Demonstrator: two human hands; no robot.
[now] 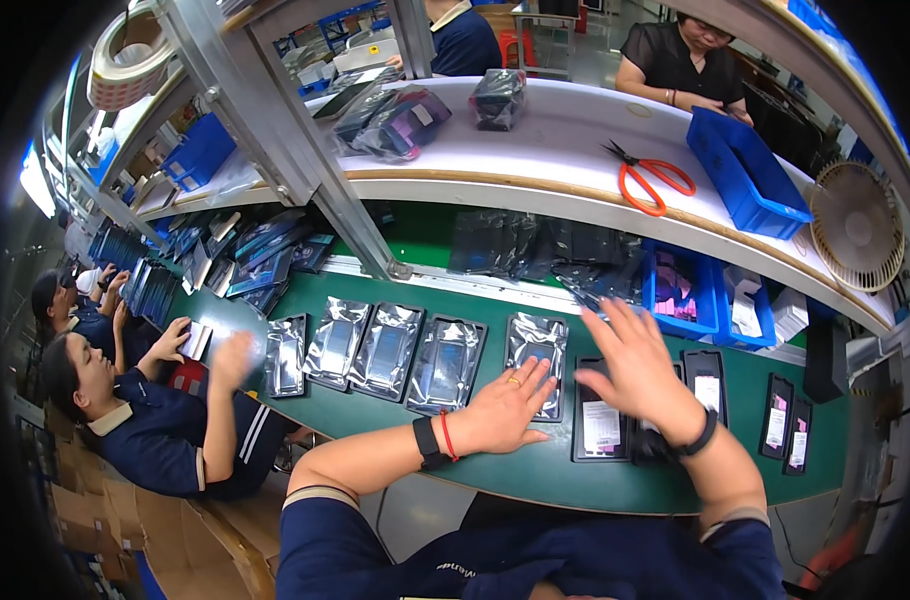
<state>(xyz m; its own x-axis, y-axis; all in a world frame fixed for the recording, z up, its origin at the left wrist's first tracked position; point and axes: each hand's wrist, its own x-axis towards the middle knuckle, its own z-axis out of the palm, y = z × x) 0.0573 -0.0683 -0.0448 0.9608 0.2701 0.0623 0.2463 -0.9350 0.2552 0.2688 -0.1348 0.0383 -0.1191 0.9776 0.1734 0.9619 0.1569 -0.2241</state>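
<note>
View: head; clock directions are read from the left hand.
Film-wrapped trays: five; one, the near wrapped tray, lies on the desk at 1 o'clock, partly under the left hand; four other wrapped trays stand in a row at 10 o'clock.
Black trays with white labels: two larger black trays plainly visible at 3 o'clock, with dark items between them partly hidden by the right wrist; two narrow trays farther out at 3 o'clock.
Blue bins: two under-shelf bins at 2 o'clock; one shelf bin above them.
Cutters: one orange-handled pair on the shelf, 1 o'clock.
Left hand: palm down, forearm entering from 8 o'clock; fingers extended, slightly parted, laid over the near wrapped tray's lower part, gripping nothing.
Right hand: pointing to 11 o'clock; fingers spread wide, thumb apart, holding nothing; contact below cannot be told.
Desk edges: near edge at 6 o'clock; shelf front overhangs the far side at 12 o'clock.
Spacing: a narrow green strip separates the near wrapped tray from the row; a wider one separates larger and narrow trays.
</note>
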